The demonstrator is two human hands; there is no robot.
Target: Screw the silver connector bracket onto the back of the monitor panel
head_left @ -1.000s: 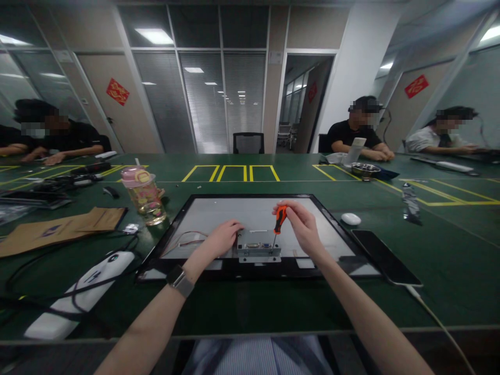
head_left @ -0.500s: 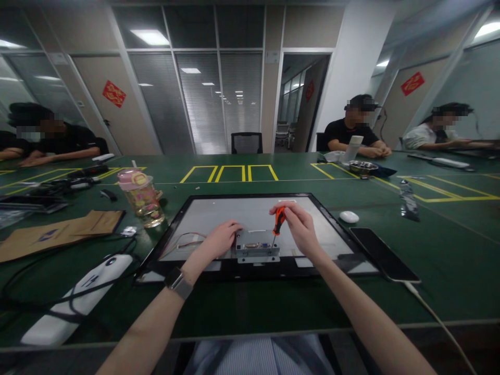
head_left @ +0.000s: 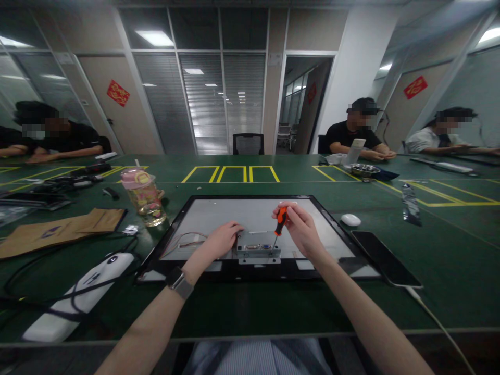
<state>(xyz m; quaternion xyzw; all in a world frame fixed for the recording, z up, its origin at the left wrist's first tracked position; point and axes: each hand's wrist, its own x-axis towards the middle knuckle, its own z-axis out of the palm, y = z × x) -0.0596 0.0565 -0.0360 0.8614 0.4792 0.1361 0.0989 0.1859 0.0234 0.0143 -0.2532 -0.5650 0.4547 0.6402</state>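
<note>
A flat display panel (head_left: 219, 213) with a black frame lies on the table in front of me, its grey back facing up. Near its front edge sits a metal bracket (head_left: 258, 255) with a row of connector ports. My left hand (head_left: 222, 240) is closed at the bracket's left side, fingers bent over its edge; the thumb is mostly hidden. In my right hand (head_left: 299, 225) is a screwdriver (head_left: 280, 221) with an orange and black handle, held nearly upright. Its tip meets the right end of the port plate. Thin wires (head_left: 185, 242) lie on the panel left of my left hand.
Left of the panel stand a pink-lidded bottle (head_left: 141, 195), a white power strip (head_left: 80, 294) with black cables and a brown paper bag (head_left: 58, 232). To the right lie a phone (head_left: 385, 258) on a cable and a white earbud case (head_left: 350, 220). People sit across the table.
The view has shifted slightly. Both hands keep their places on the bracket and the screwdriver, and the fingers on the handle have moved a little.
</note>
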